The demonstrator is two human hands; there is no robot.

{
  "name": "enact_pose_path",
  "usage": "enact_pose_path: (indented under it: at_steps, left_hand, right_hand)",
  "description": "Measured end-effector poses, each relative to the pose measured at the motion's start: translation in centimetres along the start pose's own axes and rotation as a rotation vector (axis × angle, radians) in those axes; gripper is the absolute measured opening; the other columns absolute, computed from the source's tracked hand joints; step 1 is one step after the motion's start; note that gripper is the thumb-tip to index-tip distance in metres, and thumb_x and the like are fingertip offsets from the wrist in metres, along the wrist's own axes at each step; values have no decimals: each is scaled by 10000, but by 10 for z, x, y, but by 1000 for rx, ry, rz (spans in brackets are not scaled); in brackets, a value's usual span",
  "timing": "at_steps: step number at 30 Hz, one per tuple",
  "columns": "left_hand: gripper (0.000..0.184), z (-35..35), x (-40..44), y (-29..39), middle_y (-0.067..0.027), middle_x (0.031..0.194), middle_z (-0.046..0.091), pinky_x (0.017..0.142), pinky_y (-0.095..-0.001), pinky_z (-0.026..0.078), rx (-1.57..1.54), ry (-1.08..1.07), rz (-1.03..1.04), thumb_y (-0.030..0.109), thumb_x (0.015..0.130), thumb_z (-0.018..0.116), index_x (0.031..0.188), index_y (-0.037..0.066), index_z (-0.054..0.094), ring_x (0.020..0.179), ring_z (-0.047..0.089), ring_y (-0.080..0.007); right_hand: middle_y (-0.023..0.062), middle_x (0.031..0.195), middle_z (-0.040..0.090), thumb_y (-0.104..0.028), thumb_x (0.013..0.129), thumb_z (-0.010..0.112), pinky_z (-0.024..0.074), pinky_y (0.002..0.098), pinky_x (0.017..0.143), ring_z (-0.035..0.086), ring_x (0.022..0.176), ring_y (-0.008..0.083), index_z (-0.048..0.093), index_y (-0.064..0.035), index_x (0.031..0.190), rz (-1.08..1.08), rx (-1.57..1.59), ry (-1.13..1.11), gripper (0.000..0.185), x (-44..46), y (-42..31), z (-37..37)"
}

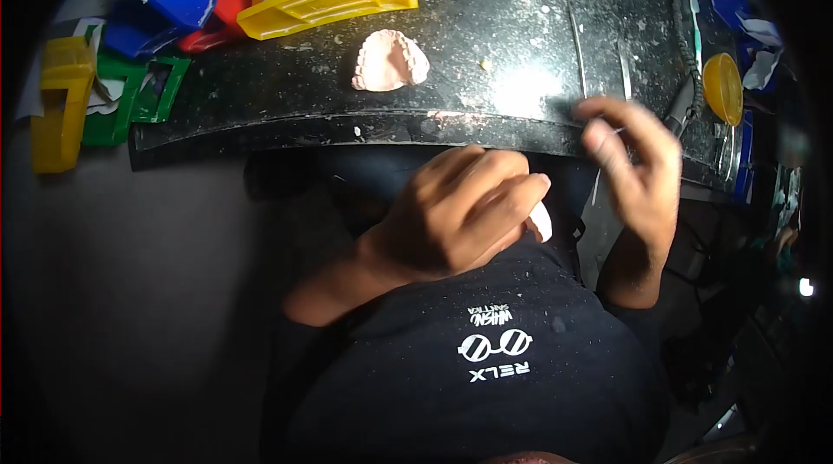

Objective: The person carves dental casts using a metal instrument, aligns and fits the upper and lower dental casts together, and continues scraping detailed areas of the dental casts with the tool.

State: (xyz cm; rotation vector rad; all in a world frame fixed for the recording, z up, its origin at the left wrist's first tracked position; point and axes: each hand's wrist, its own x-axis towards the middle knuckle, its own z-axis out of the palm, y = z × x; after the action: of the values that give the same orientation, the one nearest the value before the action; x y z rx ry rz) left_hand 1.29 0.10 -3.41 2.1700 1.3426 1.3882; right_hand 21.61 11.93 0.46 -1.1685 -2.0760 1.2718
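My left hand point(473, 208) is closed around a small white piece point(541, 223), which sticks out past the fingertips, in front of my dark shirt. To the right, my right hand point(638, 160) is raised at the table's front edge, slightly blurred, with thumb and forefinger apart. A thin, light tool point(596, 186) shows beside that hand; whether the fingers touch it is unclear. On the dark table point(468, 30), a pinkish dental cast with a row of teeth point(378, 62) lies beyond my left hand.
Blue, red and yellow bins point(334, 0) stand at the back left, green and yellow ones point(61, 108) at the far left. Thin metal tools point(576, 43), a toothbrush point(696, 30) and a yellow bowl point(723, 89) are on the right.
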Motion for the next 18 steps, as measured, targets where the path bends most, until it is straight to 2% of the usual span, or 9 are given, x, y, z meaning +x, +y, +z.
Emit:
enact_pose_path:
  at_steps: [2, 4, 5, 7, 9, 14, 18]
  left_hand:
    - [497, 12, -7, -5, -141, 973, 588, 628, -321, 542, -70, 35, -30, 19, 676, 824, 1117, -14, 597, 771, 636, -225]
    - [534, 13, -9, -5, -155, 1022, 551, 659, -327, 536, -89, 45, -57, 12, 693, 807, 1167, -5, 561, 827, 617, -235]
    - [558, 13, -11, -6, -162, 1038, 541, 691, -335, 532, -96, 47, -77, 12, 700, 802, 1192, -1, 541, 847, 605, -245]
    - [631, 12, -16, -7, -167, 1066, 520, 778, -363, 517, -129, 7, -118, 15, 704, 796, 1250, 10, 482, 897, 575, -272]
    - [618, 13, -17, -6, -170, 1057, 515, 777, -374, 522, -181, -43, -126, -3, 707, 774, 1245, 16, 470, 884, 582, -282]
    - [598, 14, -17, -8, -174, 1052, 512, 770, -385, 530, -234, -103, -89, -18, 722, 750, 1245, 35, 465, 874, 588, -284]
    - [612, 18, -19, -9, -182, 1096, 521, 774, -385, 531, -287, -50, -53, -26, 711, 732, 1259, 42, 469, 875, 588, -281]
  right_hand:
    - [178, 1008, 722, -231, 896, 753, 540, 330, 832, 714, 929, 284, 627, 43, 1255, -169, 232, -423, 469, -2, -3, 14]
    - [195, 1068, 713, -219, 888, 760, 542, 351, 848, 713, 981, 301, 587, 56, 1309, -213, 298, -618, 532, -9, 15, 27]
    - [205, 1118, 698, -224, 844, 805, 543, 373, 859, 708, 999, 320, 602, 62, 1282, -117, 296, -661, 562, -10, 14, 25]
    - [208, 1144, 688, -225, 819, 827, 543, 372, 863, 705, 1009, 323, 605, 57, 1281, -172, 245, -650, 585, -9, 12, 28]
    - [213, 1181, 673, -221, 757, 875, 539, 370, 875, 700, 1033, 326, 624, 38, 1261, -253, 191, -585, 620, -11, 14, 35]
    - [188, 1103, 680, -177, 751, 873, 535, 380, 869, 699, 991, 318, 654, 25, 1206, -280, 217, -524, 544, -13, 14, 38]
    - [164, 1020, 692, -114, 785, 838, 552, 315, 753, 699, 895, 211, 643, 42, 1209, -212, 245, -577, 493, -12, 16, 32]
